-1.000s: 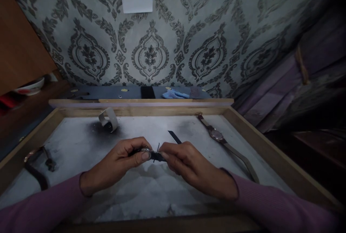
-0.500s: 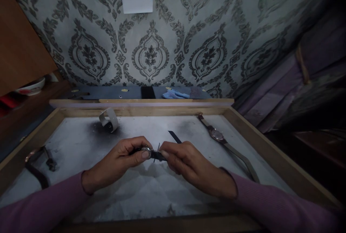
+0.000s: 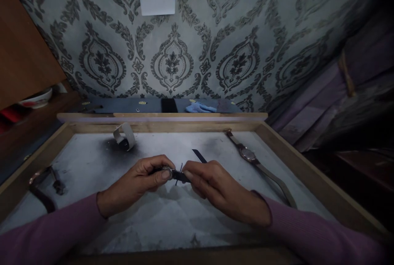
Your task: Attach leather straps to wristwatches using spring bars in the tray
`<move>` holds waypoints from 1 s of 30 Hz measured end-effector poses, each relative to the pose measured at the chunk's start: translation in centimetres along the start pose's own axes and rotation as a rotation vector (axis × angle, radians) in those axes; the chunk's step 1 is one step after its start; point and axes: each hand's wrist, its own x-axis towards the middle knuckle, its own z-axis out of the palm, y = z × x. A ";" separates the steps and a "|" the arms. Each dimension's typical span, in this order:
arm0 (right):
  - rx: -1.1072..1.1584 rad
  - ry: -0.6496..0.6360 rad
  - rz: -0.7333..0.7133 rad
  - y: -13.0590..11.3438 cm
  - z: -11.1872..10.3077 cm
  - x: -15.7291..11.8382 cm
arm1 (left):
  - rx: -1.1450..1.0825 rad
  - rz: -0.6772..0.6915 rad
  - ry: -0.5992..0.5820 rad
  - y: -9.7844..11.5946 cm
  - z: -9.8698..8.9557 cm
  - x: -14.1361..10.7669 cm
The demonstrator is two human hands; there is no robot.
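Observation:
Near the middle of the white, wood-framed tray (image 3: 166, 124), my left hand (image 3: 143, 177) pinches the round case of a small dark watch (image 3: 176, 174). My right hand (image 3: 217, 187) has its fingers closed on the strap at the other side of the same watch. A thin dark strip stands crosswise by the strap, between the hands. Just behind my right hand lies a flat dark blade-like piece (image 3: 199, 155), partly hidden by the fingers.
A watch with a light band (image 3: 128, 135) stands at the back left. A long-strapped watch (image 3: 248, 154) lies at the right. A curved dark strap (image 3: 41, 197) is at the left. Behind the frame are a blue cloth (image 3: 200, 108) and a black flat object (image 3: 169, 105).
Both hands keep their hold on the watch, and its dark strap shows slightly more between them. The whole view has shifted very slightly.

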 end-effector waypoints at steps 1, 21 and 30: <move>0.002 -0.004 0.000 0.0 0.0 0.0 | -0.004 0.000 -0.001 0.0 0.0 0.0; -0.026 -0.009 0.007 0.0 -0.1 0.1 | 0.188 0.044 0.012 0.5 -0.2 0.0; -0.088 0.002 0.011 -0.4 -0.1 0.1 | 0.324 0.093 0.028 0.6 -0.3 -0.1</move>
